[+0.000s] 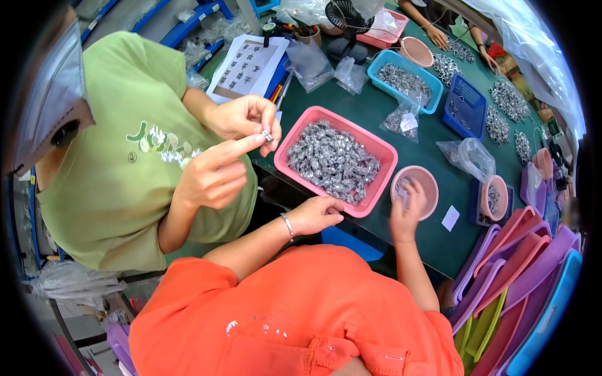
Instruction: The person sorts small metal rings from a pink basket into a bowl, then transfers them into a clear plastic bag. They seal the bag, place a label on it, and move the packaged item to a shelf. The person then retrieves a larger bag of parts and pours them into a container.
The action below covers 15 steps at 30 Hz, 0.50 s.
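Observation:
My left hand (318,215) rests at the near edge of a pink tray (384,148), its fingers curled together and thumb drawn in; I cannot make out whether anything is between them. A heap of small silvery metal parts (332,160) fills much of the tray. To the right, my right hand (406,210) reaches into a round pink bowl (430,189). Its fingers are blurred over the bowl's inside, so their grip is unclear. Small pale pieces (402,190) show partly beneath those fingers.
At left, a person in a green shirt (147,150) pinches a small metal part (268,136) with both hands. Blue baskets (465,106) and piles of metal rings (511,100) stand farther back. Stacked colored trays (514,269) crowd the right. Another person's hands (437,37) are at the far side.

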Available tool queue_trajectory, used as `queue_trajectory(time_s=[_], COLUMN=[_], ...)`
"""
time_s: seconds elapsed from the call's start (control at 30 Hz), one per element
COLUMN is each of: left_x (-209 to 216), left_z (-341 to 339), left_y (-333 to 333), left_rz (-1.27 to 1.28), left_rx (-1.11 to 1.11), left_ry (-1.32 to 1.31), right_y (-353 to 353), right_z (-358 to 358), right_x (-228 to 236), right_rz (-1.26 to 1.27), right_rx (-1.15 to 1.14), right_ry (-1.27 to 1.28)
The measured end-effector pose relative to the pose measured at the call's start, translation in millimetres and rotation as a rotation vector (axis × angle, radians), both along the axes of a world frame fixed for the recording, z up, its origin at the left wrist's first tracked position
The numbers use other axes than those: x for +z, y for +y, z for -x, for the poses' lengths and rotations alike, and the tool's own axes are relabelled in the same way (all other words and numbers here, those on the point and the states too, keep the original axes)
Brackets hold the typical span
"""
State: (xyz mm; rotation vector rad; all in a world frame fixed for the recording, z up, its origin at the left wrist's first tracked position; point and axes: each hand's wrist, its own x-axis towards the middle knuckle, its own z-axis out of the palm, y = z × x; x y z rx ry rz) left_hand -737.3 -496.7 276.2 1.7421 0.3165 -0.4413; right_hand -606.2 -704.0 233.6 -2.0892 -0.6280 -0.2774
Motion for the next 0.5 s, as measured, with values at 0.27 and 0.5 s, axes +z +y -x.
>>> queue_trajectory(time_s=[0.27, 0.5], left_x=[11, 26], left_z=[15, 17], left_y=[-15, -25], left_rz=[0.038, 0.039], left_rx=[0.13, 0.126], left_ry=[-0.017, -0.069], right_y=[39, 81], right_z=[36, 30], right_x=[49, 148], right_rz=[-0.105, -0.298], right_rx=[0.455, 0.654], right_ry=[-0.006, -0.197])
